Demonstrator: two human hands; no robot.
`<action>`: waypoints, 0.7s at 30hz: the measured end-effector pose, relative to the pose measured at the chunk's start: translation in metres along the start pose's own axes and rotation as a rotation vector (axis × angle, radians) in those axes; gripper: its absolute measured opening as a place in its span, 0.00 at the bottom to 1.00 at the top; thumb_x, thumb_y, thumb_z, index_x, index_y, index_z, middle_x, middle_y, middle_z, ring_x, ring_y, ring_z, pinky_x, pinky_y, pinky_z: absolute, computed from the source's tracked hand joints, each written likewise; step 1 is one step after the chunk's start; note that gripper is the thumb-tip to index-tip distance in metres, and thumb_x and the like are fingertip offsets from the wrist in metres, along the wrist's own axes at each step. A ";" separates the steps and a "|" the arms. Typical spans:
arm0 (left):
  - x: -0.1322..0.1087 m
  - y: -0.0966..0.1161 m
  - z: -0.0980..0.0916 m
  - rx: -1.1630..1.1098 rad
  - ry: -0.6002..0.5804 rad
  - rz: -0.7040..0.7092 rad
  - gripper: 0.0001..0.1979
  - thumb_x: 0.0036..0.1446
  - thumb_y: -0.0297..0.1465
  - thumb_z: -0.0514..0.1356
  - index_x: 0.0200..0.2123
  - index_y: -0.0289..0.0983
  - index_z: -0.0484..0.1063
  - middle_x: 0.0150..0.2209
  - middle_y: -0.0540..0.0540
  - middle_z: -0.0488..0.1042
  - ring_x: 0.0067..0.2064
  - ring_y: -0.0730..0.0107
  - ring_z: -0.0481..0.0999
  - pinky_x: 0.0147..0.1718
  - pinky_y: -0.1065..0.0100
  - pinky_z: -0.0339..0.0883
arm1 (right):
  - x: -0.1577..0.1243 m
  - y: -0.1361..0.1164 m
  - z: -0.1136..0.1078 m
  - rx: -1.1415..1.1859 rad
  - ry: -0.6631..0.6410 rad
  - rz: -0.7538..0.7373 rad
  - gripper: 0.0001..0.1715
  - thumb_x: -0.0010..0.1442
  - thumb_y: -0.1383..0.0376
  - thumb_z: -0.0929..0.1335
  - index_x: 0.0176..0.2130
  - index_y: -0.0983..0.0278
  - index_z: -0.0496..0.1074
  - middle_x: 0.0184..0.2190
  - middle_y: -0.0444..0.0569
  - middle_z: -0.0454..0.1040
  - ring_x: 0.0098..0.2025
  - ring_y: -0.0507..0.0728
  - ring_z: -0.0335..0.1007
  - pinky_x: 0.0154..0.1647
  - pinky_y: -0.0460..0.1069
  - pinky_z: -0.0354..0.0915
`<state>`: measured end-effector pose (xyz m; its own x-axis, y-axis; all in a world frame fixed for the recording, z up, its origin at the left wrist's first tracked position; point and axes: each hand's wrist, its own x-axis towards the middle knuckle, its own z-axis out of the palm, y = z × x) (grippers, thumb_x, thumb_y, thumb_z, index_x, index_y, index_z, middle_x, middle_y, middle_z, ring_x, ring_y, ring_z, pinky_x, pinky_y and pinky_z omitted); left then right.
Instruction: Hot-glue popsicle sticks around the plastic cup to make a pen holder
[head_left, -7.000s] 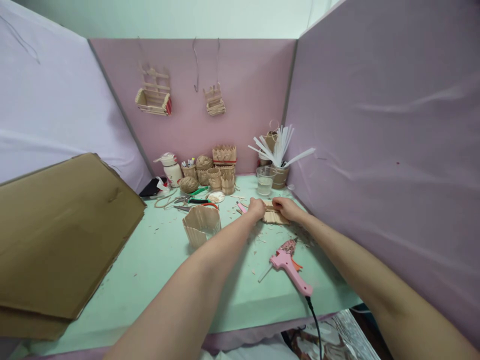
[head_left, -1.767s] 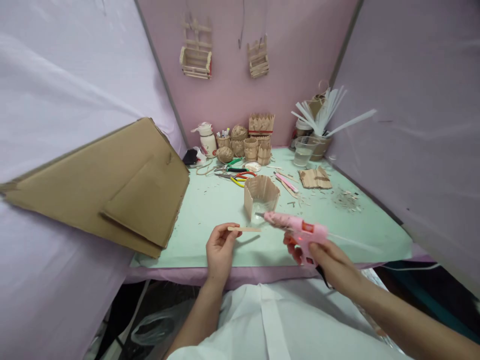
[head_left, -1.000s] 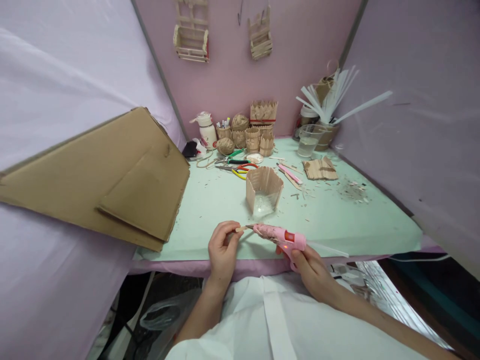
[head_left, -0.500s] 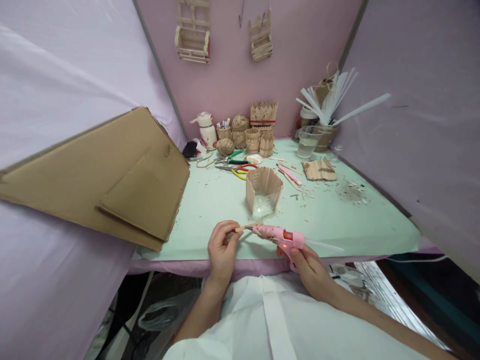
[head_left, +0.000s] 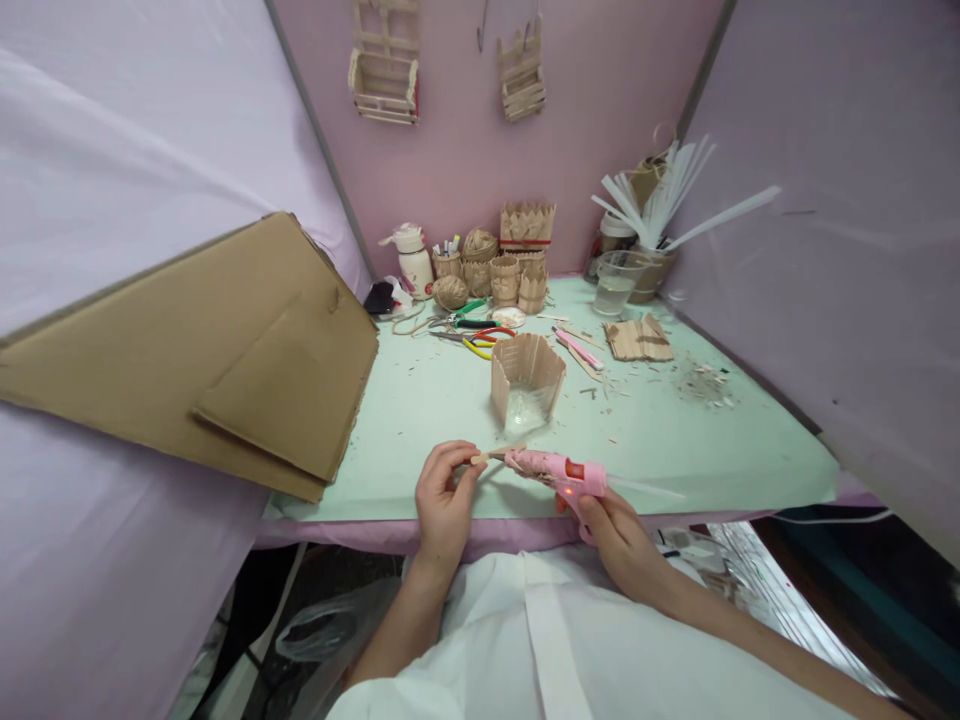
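Near the table's front edge, my left hand (head_left: 445, 492) pinches a thin wooden craft stick (head_left: 480, 459) by its end. My right hand (head_left: 619, 535) is wrapped round the handle of a pink hot glue gun (head_left: 559, 470). The gun's nozzle points left and meets the stick, though whether it touches cannot be told. A clear glue stick (head_left: 649, 488) juts from the back of the gun, and a small orange light glows on its side. Just beyond my hands stands a container faced with wooden sticks (head_left: 529, 365), its near side see-through.
Pliers (head_left: 491, 335), a pink craft knife (head_left: 579, 348) and a joined stick panel (head_left: 639, 339) lie behind the container. Twine balls (head_left: 451, 292), a bottle (head_left: 414, 262) and small stick pots (head_left: 505, 282) line the back. Cardboard (head_left: 195, 350) leans at left; a water cup (head_left: 616, 284) stands right.
The glue gun has shifted very slightly left along the stick. My left hand and the container hold their places.
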<state>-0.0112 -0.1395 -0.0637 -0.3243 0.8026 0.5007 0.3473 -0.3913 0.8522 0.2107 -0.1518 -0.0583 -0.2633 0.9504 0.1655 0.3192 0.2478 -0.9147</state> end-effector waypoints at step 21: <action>-0.001 -0.002 -0.001 0.019 -0.006 -0.006 0.02 0.58 0.29 0.64 0.34 0.40 0.79 0.39 0.46 0.77 0.42 0.67 0.76 0.38 0.69 0.70 | -0.001 0.001 -0.004 -0.071 0.044 0.058 0.30 0.68 0.44 0.56 0.31 0.62 0.71 0.28 0.48 0.73 0.31 0.56 0.67 0.35 0.50 0.64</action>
<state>-0.0126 -0.1397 -0.0655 -0.3210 0.8077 0.4945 0.3618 -0.3780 0.8522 0.2145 -0.1515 -0.0575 -0.2031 0.9704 0.1304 0.3970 0.2033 -0.8950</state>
